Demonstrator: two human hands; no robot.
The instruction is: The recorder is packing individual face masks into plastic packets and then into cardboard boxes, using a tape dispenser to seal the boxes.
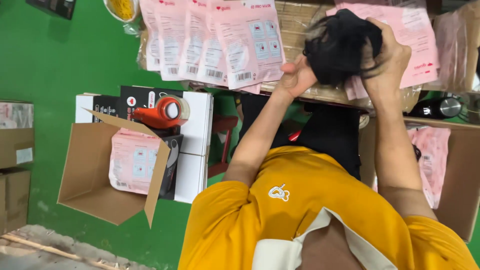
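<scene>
- Nearest the camera was the person's yellow shirt (320, 210), with both bare forearms reaching away from it.
- Left of the body, an open cardboard box (90, 180) sat on the green floor (55, 60), with a pink packet (132, 162) lying inside it. Just beyond the box, an orange tape dispenser (160, 114) rested on flat white and black cartons (197, 125).
- At the right edge, a second cardboard box (462, 170) held more pink packets.
- Farther out, the left hand (296, 77) cupped the black bundle (340, 45) from below. Its thumb was stretched out and its fingers were tucked behind the bundle, out of sight.
- The right hand (387, 60) clamped the same bundle from the other side, fingers curled round it and pressing in.
- The bundle was held in the air between the two hands, above the tabletop's near edge. It looked soft, light and loose, probably easy to crush and apt to shed pieces, so it seemed best gripped around its middle from both sides.
- Beyond it, a fanned row of pink packets (220, 45) lay across the tabletop (295, 20).
</scene>
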